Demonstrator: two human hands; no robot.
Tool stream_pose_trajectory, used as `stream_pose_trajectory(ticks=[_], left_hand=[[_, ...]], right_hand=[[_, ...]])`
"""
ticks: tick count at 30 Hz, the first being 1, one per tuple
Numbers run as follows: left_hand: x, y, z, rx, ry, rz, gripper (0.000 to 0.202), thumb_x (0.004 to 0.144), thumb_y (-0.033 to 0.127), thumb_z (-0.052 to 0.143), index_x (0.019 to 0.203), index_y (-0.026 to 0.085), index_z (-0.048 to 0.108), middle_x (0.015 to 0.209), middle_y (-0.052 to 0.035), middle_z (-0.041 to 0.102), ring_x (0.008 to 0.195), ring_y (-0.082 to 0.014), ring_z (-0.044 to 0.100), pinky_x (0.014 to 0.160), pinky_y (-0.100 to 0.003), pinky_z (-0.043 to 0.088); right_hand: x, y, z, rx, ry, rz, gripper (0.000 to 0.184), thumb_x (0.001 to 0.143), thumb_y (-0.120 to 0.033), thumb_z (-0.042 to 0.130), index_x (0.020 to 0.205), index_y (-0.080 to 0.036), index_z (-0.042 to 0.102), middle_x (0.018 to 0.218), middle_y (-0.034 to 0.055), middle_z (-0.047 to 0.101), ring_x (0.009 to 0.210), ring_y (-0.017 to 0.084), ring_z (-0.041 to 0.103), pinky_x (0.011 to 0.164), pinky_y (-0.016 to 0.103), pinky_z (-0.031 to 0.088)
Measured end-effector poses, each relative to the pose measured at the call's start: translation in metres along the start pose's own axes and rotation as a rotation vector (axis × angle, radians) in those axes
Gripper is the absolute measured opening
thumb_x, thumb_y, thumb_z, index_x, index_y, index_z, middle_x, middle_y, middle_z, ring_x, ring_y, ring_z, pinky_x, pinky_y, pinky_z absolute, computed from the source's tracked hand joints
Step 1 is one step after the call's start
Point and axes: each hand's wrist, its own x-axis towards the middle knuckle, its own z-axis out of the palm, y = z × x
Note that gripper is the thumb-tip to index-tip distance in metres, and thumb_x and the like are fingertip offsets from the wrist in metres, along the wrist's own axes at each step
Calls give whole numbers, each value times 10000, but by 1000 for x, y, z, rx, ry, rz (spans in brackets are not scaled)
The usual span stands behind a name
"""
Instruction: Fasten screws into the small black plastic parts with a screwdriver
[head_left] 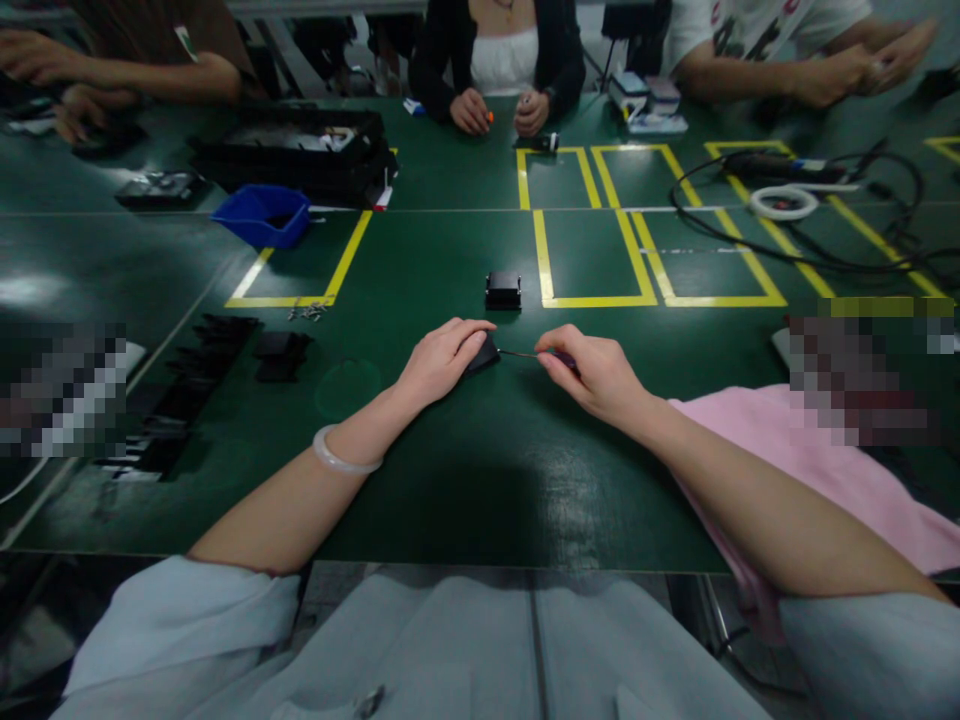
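My left hand (450,358) is closed over a small black block-shaped part (484,354), holding it down on the green table (450,470). In my right hand (589,368) is a screwdriver (517,353), its thin shaft pointing left and its tip at the part's right edge. The fingers wrap round the handle and hide most of it. Just beyond my hands a similar black part (503,290) stands on the table. To the left of my left hand lies another black part (279,355), beside a row of several more (187,390).
Small screws (307,310) lie in a loose pile near a blue bin (262,215). Black trays (300,150) are stacked behind it. Yellow tape (600,302) marks rectangles on the table. Black cables (795,245) lie at the right, a pink cloth (810,450) nearer. Co-workers' hands (499,112) are across the table.
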Motion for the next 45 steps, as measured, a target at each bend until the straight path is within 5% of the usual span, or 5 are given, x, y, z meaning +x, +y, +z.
stream_pose_trajectory(ticks=[45], left_hand=[[0, 0, 1, 9, 5, 19, 453, 1064, 432, 320, 1289, 222, 653, 1151, -66, 683, 1087, -221, 639, 961, -347, 480]], right_hand=[[-1, -2, 0, -22, 29, 36, 193, 963, -309, 490, 1111, -212, 567, 771, 21, 677, 694, 185, 657, 648, 278, 446]])
